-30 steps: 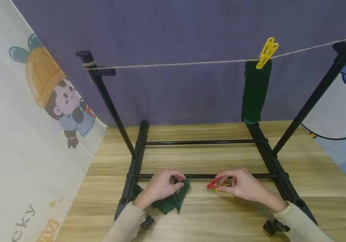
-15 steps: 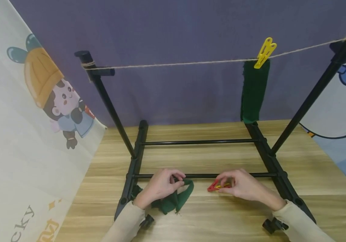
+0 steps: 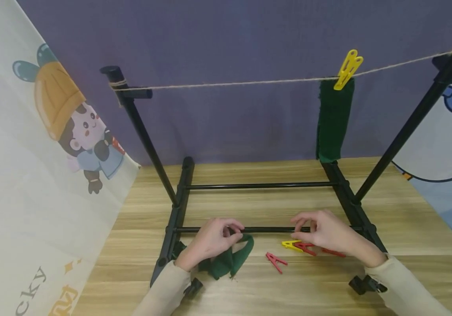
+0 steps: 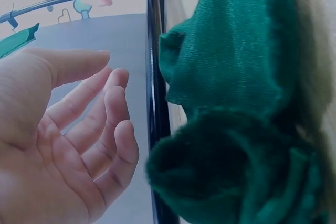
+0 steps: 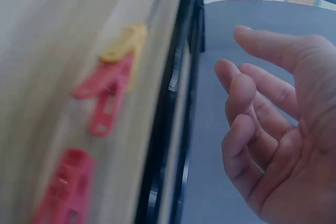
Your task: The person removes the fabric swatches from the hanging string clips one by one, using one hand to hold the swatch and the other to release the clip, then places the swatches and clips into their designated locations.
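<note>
My left hand [image 3: 215,239] is over a crumpled green cloth [image 3: 222,267] at the left of the table; its fingers are loosely bent with nothing between them. In the left wrist view the thick cloth [image 4: 231,56] lies beside that hand. Above several clothespins, my right hand [image 3: 322,229] hovers, relaxed and holding nothing. One red clothespin [image 3: 276,262] lies by itself toward the cloth. A yellow clothespin [image 3: 290,245] overlaps another red one [image 5: 107,90]. Partly beneath the right hand in the head view lies a further red clothespin [image 5: 65,187].
A black frame stands on the wooden table, its front crossbar [image 3: 265,229] running close behind both hands. Between its posts stretches a string [image 3: 226,83]. A green cloth strip [image 3: 335,125] hangs there at the right under a yellow clothespin [image 3: 346,72]. Black feet [image 3: 362,285] stick out in front.
My right hand has let go of the red clothespin and moved up and right, uncovering several clothespins on the table. The left hand stays nearly still; the cloth's right fold has spread into a loop.
</note>
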Tool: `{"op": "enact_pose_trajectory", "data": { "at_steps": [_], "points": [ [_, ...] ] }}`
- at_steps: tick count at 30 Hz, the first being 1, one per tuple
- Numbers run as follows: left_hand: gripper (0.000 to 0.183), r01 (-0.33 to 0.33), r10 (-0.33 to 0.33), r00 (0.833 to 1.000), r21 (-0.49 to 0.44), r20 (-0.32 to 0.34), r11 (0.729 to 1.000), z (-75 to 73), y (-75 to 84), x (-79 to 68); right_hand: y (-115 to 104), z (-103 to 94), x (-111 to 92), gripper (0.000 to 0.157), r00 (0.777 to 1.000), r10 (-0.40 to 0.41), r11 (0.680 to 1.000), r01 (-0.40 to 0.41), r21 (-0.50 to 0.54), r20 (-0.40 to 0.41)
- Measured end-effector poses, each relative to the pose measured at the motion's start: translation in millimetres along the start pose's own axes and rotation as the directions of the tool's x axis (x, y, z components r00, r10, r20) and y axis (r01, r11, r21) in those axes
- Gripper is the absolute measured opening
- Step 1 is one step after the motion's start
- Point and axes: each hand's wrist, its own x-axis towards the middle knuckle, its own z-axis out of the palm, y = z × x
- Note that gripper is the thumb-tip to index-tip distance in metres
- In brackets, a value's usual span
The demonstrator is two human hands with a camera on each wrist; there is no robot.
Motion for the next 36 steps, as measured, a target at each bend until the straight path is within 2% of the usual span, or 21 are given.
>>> {"op": "enact_pose_trajectory", "data": {
  "at_steps": [10,16,20,26,31,36],
  "points": [
    [0.023,-0.03,0.031,0.999,0.023,-0.033,0.999,-5.3,9.9,5.0,-18.4,-34.9,3.7,0.026,0.992,-0.056,0.996,0.048,-0.075,-0.111],
    [0.018,-0.039,0.04,0.998,0.015,-0.049,0.999,-6.7,16.4,9.2,-25.8,-52.2,7.2,0.019,0.967,-0.16,0.981,0.133,-0.141,-0.198],
    [0.016,-0.049,0.049,0.997,0.002,-0.058,0.999,-8.0,21.1,12.0,-32.6,-62.0,7.9,0.017,0.954,-0.196,0.974,0.163,-0.157,-0.226],
    [0.016,-0.067,0.066,0.996,-0.013,-0.062,0.998,-8.4,23.2,15.2,-41.4,-71.8,7.9,0.016,0.941,-0.209,0.966,0.156,-0.207,-0.265],
    [0.016,-0.098,0.096,0.993,-0.031,-0.065,0.995,-8.0,25.7,16.9,-46.1,-78.7,7.0,0.015,0.943,-0.192,0.968,0.136,-0.211,-0.27],
    [0.016,-0.12,0.117,0.99,-0.027,-0.075,0.992,-7.3,29.2,19.8,-50.6,-85.4,6.3,0.016,0.937,-0.209,0.964,0.148,-0.222,-0.281]
  ]
}}
